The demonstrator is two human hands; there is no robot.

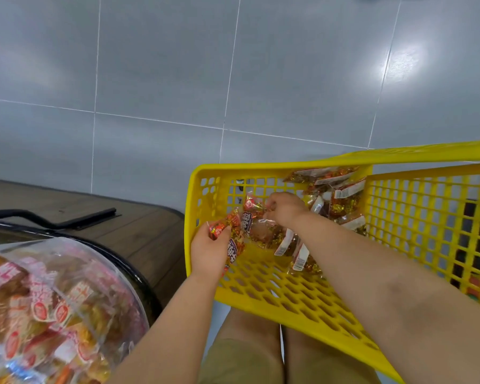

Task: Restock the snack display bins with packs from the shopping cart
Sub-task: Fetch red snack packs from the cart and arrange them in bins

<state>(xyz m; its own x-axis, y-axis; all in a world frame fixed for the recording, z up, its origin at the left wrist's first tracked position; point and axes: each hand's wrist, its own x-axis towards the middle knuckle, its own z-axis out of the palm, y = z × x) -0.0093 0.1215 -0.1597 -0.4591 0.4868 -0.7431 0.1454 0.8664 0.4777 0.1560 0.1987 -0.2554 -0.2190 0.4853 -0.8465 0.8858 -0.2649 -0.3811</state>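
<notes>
Small red snack packs (233, 221) are lying at the left end of the yellow shopping cart (288, 295). The left hand (209, 254) is gripping several; the right hand (284, 209) is pinching another. Gold-wrapped packs (341, 200) are crowding behind the right wrist; the heaped display bin (142, 278) is sitting beside the left forearm.

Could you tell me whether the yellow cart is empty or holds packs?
Not empty: snack packs lie by the far wall of the yellow cart, and the left hand and right hand each grip one.
</notes>
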